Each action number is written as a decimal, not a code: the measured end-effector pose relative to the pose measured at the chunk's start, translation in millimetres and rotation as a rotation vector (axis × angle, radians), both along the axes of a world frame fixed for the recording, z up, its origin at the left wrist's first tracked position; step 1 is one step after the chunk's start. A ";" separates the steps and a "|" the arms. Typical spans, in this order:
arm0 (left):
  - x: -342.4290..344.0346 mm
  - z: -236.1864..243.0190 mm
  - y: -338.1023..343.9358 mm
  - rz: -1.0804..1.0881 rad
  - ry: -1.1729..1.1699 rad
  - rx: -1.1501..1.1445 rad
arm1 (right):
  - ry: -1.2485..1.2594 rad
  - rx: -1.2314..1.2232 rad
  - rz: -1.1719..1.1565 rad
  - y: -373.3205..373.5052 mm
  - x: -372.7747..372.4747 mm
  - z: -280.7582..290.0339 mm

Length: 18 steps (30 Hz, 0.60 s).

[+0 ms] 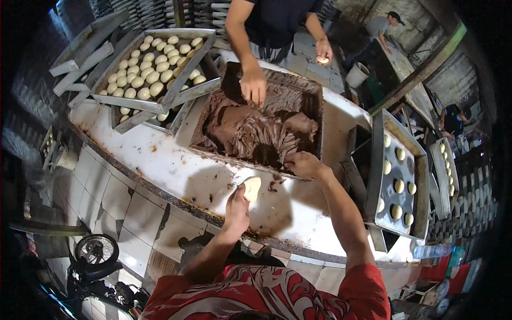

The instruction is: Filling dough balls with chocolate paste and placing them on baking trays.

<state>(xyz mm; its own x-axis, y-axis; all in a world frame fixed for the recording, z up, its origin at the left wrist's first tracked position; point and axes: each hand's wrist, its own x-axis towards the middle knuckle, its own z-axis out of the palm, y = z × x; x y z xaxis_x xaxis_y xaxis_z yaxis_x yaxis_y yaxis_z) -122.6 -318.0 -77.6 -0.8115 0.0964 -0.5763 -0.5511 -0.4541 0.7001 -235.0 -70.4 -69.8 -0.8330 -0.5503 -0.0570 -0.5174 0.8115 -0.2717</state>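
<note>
My left hand (pixel 237 208), low at the centre, holds a flattened piece of pale dough (pixel 252 189) between thumb and fingers. My right hand (pixel 304 164) has its fingertips curled into thick brown chocolate-like paste (pixel 250 133) at the near right of a large rectangular tray (pixel 320 114); what exactly the tips grip is partly hidden. The tray lies on a stained white tabletop (pixel 138 144). Across from me, a co-worker's hand (pixel 253 85) dips into the same paste, and their other hand (pixel 324 48) holds a small dough piece (pixel 322 60).
Stacked metal trays (pixel 208 44) with many dough balls (pixel 153 77) stand at the left; more trays (pixel 418 186) with dough balls are at the right. Two other people (pixel 376 32) are by a back bench (pixel 408 80). A bucket (pixel 357 74) and a two-wheeler (pixel 97 250) stand on the tiled floor.
</note>
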 end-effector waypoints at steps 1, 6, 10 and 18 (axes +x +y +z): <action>-3.0 1.9 6.6 0.110 -0.006 0.183 | -0.077 -0.040 -0.018 -1.7 4.3 22.0; 7.3 53.0 34.9 0.200 -0.015 0.609 | -0.049 -0.728 -0.302 -17.7 94.9 86.1; 21.7 92.9 62.6 0.266 0.160 0.798 | 0.410 -0.883 -0.271 -38.1 143.9 38.8; 114.3 119.5 59.2 0.364 0.571 0.267 | 0.591 -0.668 -0.607 20.3 157.1 -95.4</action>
